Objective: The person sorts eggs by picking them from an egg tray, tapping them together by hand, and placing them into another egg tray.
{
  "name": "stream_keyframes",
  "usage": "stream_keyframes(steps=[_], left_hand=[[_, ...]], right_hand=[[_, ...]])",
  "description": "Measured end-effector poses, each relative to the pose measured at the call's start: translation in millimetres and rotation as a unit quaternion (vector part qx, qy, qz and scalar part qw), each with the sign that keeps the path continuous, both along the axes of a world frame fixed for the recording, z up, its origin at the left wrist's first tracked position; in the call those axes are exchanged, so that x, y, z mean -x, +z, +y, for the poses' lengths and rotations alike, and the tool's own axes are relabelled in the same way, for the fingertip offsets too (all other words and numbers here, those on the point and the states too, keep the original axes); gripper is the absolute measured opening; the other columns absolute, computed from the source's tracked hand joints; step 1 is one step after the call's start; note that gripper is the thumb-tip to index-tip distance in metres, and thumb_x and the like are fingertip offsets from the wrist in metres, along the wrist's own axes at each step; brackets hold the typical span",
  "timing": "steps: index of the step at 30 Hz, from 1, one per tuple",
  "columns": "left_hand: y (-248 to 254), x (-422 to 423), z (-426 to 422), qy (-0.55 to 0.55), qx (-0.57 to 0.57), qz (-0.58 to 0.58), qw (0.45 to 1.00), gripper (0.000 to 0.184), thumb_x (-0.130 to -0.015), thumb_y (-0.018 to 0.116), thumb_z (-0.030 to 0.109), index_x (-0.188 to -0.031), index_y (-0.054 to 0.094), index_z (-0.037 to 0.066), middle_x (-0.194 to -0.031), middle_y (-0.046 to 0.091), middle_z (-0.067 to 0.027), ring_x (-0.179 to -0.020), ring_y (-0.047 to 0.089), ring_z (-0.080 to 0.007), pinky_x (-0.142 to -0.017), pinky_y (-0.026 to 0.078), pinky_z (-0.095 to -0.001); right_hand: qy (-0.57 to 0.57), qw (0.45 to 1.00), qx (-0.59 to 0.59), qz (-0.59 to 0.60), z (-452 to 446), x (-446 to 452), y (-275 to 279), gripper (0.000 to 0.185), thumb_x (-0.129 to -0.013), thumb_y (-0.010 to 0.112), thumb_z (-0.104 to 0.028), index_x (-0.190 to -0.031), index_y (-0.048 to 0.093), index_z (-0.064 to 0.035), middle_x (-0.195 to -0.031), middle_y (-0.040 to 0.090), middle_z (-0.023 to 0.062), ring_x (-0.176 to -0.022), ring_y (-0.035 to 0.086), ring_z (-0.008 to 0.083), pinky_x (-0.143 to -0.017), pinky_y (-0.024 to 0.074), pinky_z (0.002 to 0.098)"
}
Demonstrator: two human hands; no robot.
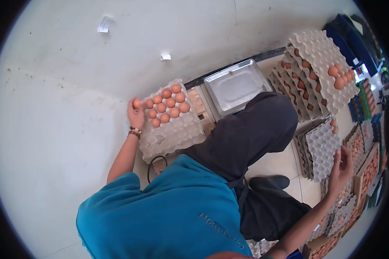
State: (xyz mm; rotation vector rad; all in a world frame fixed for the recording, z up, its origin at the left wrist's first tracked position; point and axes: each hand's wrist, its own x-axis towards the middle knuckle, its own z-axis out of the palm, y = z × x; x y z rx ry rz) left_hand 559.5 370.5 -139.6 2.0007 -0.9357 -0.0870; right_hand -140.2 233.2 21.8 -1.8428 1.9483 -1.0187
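My left hand [136, 115], with beaded bracelets at the wrist, is closed around a brown egg [137, 103]. It is at the left edge of a grey pulp egg tray [173, 131], whose upper part holds several brown eggs [170, 102] in rows; the lower cups hold none. My right hand [342, 166] is held out on the far right, beside another pulp egg tray [320, 149] on a low stack. Its fingers are apart and I see nothing in them. A couple of eggs [333, 126] sit at that tray's upper corner.
A metal pan [237, 86] lies by the wall, right of the left tray. Tall stacked egg trays [302, 82] stand behind my knee, several eggs [341, 77] on top. More filled trays [367, 172] line the far right. My boot [270, 183] is on the tiled floor.
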Motion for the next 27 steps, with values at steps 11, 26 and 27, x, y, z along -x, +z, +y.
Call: stream_keyframes(steps=[11, 26, 27], left_hand=[[-28, -24, 24, 0.000, -0.041, 0.015, 0.999, 0.032, -0.091, 0.069, 0.016, -0.121, 0.067, 0.006, -0.105, 0.070, -0.0105, -0.087, 0.066, -0.0183, -0.083, 0.054, -0.0308], [118, 199, -153, -0.269, 0.181, -0.122, 0.938, 0.032, -0.091, 0.055, -0.004, -0.122, 0.059, -0.002, -0.117, 0.060, -0.0137, -0.095, 0.057, -0.0233, -0.086, 0.049, -0.0363], [129, 243, -169, -0.326, 0.204, -0.094, 0.918, 0.031, -0.089, 0.056, -0.004, -0.120, 0.059, -0.002, -0.113, 0.061, -0.0140, -0.097, 0.057, -0.0240, -0.086, 0.049, -0.0370]], right_hand=[[0.015, 0.999, -0.028, 0.000, -11, -3, -18, 0.026, -0.097, 0.064, -0.018, -0.114, 0.066, 0.0014, -0.091, 0.068, 0.0069, -0.079, 0.063, 0.0116, -0.068, 0.0487, 0.0246], [-0.258, 0.947, -0.135, -0.134, -96, 228, -142, 0.024, -0.080, 0.067, -0.020, -0.094, 0.073, -0.0012, -0.076, 0.071, 0.0122, -0.064, 0.070, 0.0165, -0.062, 0.0568, 0.0300], [-0.281, 0.934, -0.203, -0.090, -101, 235, -155, 0.027, -0.076, 0.067, -0.021, -0.093, 0.074, -0.0015, -0.075, 0.071, 0.0153, -0.063, 0.071, 0.0189, -0.064, 0.0577, 0.0315]])
